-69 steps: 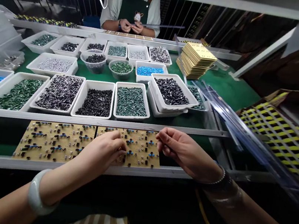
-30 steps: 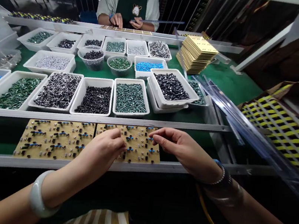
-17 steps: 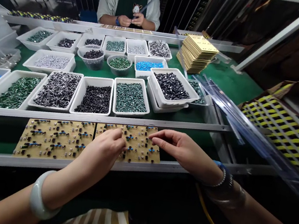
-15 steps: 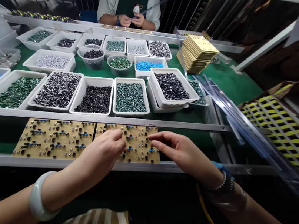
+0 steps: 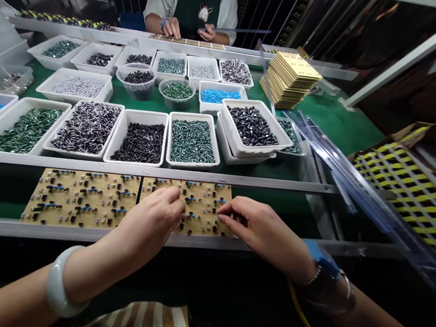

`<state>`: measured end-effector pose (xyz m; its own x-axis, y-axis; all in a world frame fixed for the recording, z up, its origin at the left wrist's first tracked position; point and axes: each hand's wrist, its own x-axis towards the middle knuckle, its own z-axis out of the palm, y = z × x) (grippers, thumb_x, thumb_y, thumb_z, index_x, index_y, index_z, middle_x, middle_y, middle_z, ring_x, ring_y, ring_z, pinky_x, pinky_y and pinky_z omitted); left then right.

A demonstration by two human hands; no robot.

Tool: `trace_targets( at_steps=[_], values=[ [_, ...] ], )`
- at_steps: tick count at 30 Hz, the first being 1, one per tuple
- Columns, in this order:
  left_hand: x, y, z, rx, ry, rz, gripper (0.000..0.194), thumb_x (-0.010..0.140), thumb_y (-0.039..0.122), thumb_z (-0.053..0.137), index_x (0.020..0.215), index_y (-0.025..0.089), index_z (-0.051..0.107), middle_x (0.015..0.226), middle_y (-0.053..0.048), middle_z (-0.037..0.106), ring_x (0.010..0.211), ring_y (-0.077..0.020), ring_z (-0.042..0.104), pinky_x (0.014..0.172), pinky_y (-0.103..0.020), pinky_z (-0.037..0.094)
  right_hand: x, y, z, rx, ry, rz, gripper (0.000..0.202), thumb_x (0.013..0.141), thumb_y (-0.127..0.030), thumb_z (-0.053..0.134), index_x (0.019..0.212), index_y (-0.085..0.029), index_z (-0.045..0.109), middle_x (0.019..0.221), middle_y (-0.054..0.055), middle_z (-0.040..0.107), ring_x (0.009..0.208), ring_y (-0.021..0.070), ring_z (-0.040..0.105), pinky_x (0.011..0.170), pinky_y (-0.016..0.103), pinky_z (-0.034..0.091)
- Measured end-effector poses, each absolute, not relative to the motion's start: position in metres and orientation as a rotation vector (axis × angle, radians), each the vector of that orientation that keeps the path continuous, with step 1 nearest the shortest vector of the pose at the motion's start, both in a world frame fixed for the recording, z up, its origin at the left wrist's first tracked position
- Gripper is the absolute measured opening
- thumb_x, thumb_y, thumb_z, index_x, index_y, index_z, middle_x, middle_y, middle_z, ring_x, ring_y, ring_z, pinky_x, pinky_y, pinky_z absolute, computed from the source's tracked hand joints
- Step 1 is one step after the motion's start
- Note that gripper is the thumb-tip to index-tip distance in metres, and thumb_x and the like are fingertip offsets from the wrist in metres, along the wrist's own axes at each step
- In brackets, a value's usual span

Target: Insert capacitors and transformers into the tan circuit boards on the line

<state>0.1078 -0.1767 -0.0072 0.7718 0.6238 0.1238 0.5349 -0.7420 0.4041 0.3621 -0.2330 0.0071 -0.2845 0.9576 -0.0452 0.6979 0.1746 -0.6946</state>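
Two tan circuit boards lie side by side along the near rail, both dotted with small black, blue and silver parts. My left hand (image 5: pixel 161 212) is closed over the middle of the right circuit board (image 5: pixel 202 227); its fingertips are turned away, so anything in them is hidden. At that board's right edge, my right hand (image 5: pixel 255 226) has thumb and forefinger pinched together near a blue and black part. Whatever sits in this pinch is too small to make out. The left circuit board (image 5: pixel 68 206) lies beside my left forearm, untouched by either hand.
Beyond the rail (image 5: pixel 240 179) stand white bins of parts, including black parts (image 5: pixel 139 141) and green parts (image 5: pixel 192 140). A stack of tan boards (image 5: pixel 290 78), clear plastic tubes (image 5: pixel 326 152) and a yellow-striped box (image 5: pixel 415 182) are to the right. A co-worker (image 5: pixel 198 7) sits opposite.
My right hand's thumb and forefinger have come together at the board's right edge. My left hand stays nearly in place. The co-worker's hands have moved apart, and the view has shifted slightly.
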Motion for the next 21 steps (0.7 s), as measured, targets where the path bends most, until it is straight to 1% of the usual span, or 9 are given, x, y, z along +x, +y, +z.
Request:
trace_targets(
  at_steps=[3,9,14,18,21],
  values=[
    [0.107,-0.174,-0.005,2.527,0.892,0.399,0.017,0.101,0.017,0.053,0.086,0.014,0.062,0.09,-0.006,0.058,0.085,-0.0219,0.058,0.081,-0.036,0.047,0.361,-0.232,0.006,-1.519,-2.148,0.799,0.009,0.099,-0.016,0.062,0.1,-0.014,0.07,0.099,0.005,0.069,0.095,0.0185,0.065,0.085,0.027,0.047],
    [0.1,-0.166,0.0,2.246,0.892,0.551,0.006,0.098,0.018,0.062,0.097,0.017,0.068,0.092,-0.002,0.068,0.086,-0.0158,0.064,0.079,-0.027,0.046,0.363,-0.23,0.007,-1.494,-2.326,0.704,0.007,0.099,-0.013,0.061,0.103,-0.014,0.068,0.102,0.007,0.066,0.098,0.0217,0.063,0.089,0.032,0.048],
    [0.095,-0.162,-0.003,2.162,0.875,0.545,0.009,0.097,0.018,0.064,0.103,0.021,0.071,0.095,0.001,0.073,0.087,-0.0135,0.066,0.079,-0.023,0.046,0.364,-0.228,0.011,-1.459,-2.416,0.722,0.006,0.1,-0.013,0.06,0.102,-0.014,0.066,0.101,0.007,0.064,0.096,0.0222,0.063,0.088,0.034,0.05],
    [0.093,-0.163,-0.005,2.163,0.881,0.511,0.013,0.097,0.015,0.063,0.104,0.023,0.071,0.096,0.003,0.073,0.087,-0.0129,0.065,0.078,-0.023,0.045,0.359,-0.229,0.014,-1.512,-2.452,0.682,0.008,0.101,-0.015,0.058,0.1,-0.014,0.066,0.1,0.009,0.063,0.096,0.0245,0.062,0.088,0.039,0.052],
    [0.092,-0.164,-0.005,2.159,0.88,0.507,0.012,0.096,0.017,0.064,0.104,0.023,0.07,0.095,0.004,0.072,0.084,-0.0121,0.064,0.077,-0.022,0.044,0.355,-0.229,0.015,-1.545,-2.48,0.653,0.01,0.102,-0.016,0.057,0.099,-0.012,0.066,0.099,0.01,0.063,0.095,0.0258,0.062,0.088,0.041,0.052]
  ],
)
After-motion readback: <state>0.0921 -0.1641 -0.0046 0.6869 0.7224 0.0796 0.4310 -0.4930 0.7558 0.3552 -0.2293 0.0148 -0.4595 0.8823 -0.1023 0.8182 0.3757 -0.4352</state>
